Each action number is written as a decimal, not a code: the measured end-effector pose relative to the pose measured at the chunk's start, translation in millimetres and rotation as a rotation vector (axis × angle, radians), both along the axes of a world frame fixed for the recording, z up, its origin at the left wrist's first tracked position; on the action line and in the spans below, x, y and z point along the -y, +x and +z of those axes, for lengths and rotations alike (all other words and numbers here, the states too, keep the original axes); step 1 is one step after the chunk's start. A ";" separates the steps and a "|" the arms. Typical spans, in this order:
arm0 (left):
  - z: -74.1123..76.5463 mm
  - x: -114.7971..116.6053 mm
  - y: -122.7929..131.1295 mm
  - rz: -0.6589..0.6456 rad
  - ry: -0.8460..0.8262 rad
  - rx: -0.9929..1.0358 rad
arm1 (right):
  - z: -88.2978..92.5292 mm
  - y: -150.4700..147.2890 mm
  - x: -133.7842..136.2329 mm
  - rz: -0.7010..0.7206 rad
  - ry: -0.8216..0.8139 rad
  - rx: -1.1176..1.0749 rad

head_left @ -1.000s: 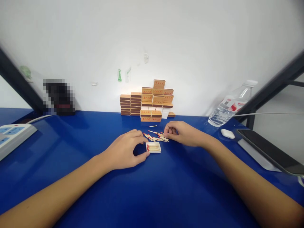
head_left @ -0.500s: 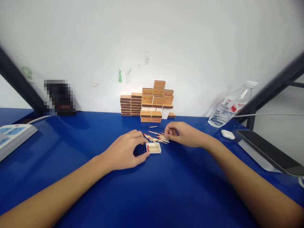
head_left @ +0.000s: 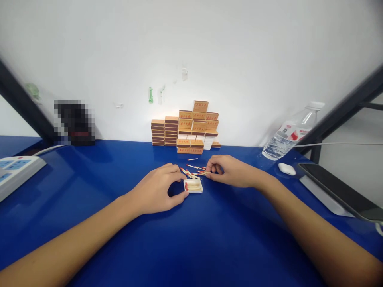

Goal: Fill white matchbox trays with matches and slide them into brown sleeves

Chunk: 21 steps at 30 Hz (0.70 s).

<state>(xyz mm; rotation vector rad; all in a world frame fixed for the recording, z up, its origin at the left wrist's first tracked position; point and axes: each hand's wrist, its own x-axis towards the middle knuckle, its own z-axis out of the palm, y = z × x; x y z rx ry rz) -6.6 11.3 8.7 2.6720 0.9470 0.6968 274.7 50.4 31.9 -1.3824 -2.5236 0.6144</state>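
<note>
A small white matchbox tray lies on the blue table with several red-tipped matches inside. My left hand grips the tray's left end between thumb and fingers. Behind the tray is a loose pile of matches, their red heads mostly pointing left. My right hand is at the pile's right side, thumb and fingers pinched on the ends of matches; how many it holds is hidden. One match lies apart, farther back.
Stacked matchboxes stand against the white wall. On the right are a tilted water bottle, a white earbud case and a phone. A power strip and a pixelated dark object are on the left.
My right hand has shifted slightly toward me and left, its fingertips closing on matches at the pile's right side. My left hand and the tray have stayed put.
</note>
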 end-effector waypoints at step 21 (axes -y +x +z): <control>-1.0 -1.7 -0.6 0.021 0.008 -0.003 | 9.5 -7.4 14.7 0.034 -0.051 -0.086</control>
